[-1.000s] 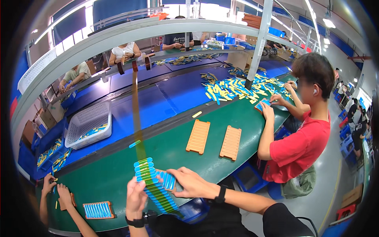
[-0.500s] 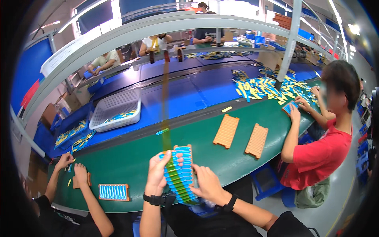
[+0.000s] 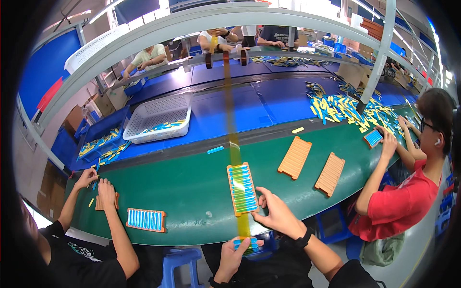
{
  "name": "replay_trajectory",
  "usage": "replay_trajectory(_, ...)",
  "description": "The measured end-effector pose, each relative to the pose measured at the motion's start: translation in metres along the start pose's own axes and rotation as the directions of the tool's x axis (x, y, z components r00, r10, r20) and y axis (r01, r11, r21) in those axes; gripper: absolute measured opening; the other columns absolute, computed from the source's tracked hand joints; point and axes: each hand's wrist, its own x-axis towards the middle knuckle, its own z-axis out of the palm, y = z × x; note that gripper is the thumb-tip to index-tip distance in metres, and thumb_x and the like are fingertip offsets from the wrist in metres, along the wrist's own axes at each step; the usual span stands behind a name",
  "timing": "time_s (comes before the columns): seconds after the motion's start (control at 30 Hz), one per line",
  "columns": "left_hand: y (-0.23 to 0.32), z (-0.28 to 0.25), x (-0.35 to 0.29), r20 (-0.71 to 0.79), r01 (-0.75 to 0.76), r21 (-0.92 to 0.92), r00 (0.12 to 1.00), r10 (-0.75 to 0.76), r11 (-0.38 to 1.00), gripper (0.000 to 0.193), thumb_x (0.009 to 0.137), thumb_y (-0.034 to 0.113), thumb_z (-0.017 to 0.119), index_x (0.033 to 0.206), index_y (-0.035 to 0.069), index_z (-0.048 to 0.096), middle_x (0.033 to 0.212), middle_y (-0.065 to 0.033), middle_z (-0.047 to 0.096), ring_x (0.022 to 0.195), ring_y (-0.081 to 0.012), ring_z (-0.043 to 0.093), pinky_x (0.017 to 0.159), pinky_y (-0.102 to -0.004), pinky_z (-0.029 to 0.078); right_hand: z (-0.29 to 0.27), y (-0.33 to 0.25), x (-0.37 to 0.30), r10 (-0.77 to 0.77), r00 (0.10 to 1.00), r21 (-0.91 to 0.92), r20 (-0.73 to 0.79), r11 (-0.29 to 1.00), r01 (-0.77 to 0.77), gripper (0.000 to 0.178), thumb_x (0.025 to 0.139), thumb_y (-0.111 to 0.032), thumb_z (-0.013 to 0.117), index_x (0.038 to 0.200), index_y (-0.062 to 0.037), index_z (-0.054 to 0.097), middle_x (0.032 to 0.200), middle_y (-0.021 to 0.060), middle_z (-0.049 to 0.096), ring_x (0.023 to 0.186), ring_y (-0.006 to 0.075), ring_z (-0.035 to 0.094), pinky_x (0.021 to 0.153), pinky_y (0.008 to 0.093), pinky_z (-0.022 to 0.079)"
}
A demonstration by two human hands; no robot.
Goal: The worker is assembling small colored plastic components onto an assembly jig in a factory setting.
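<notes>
A translucent yellow tape (image 3: 234, 144) runs down over an orange ridged tray (image 3: 237, 211) on the green table. Blue strips (image 3: 243, 185) lie side by side in this tray, under the tape. Close to my body, below the table edge, my left hand (image 3: 231, 259) is closed on the tape's lower end, where more blue strips (image 3: 249, 244) are stuck. My right hand (image 3: 279, 216) has thumb and bent forefinger about the tray's lower right corner. How firmly it grips is hard to see.
Two orange trays (image 3: 295, 157) (image 3: 330, 174) lie to the right, and a filled tray (image 3: 146, 220) to the left. Beyond are a white basket (image 3: 158, 115) and a heap of blue and yellow strips (image 3: 343, 108). A metal rail (image 3: 192, 21) crosses above. Co-workers sit on both sides.
My left hand has drawn down toward my body with the tape and its blue strips. The tray now shows flat on the table beneath the tape. My view has shifted left.
</notes>
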Motion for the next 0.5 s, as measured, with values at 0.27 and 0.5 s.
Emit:
replay_trajectory(0.27, 0.003, -0.005, 0.0, 0.018, -0.004, 0.013, 1.0, 0.004, 1.0, 0.025, 0.106, 0.017, 0.056, 0.118, -0.003, 0.063, 0.107, -0.0164, 0.075, 0.1, -0.0174, 0.07, 0.096, -0.0316, 0.052, -0.048, 0.032, 0.087, 0.017, 0.973, -0.044, 0.232, 0.999, -0.007, 0.058, 0.086, 0.001, 0.067, 0.14, -0.0024, 0.049, 0.106, 0.01, 0.068, 0.09, 0.0183, 0.066, 0.078, 0.0322, 0.055)
replay_trajectory(0.5, -0.003, -0.003, -0.005, -0.031, 0.051, 0.002, 0.998, -0.051, 0.999, 0.019, 0.105, 0.015, 0.057, 0.109, -0.001, 0.067, 0.098, -0.0039, 0.072, 0.087, -0.0072, 0.064, 0.081, -0.023, 0.048, -0.014, 0.05, 0.13, -0.03, 0.931, -0.007, 0.364, 0.999, 0.035, 0.077, 0.085, 0.009, 0.057, 0.155, -0.0037, 0.026, 0.143, 0.024, 0.053, 0.129, 0.0389, 0.052, 0.106, 0.0434, 0.046)
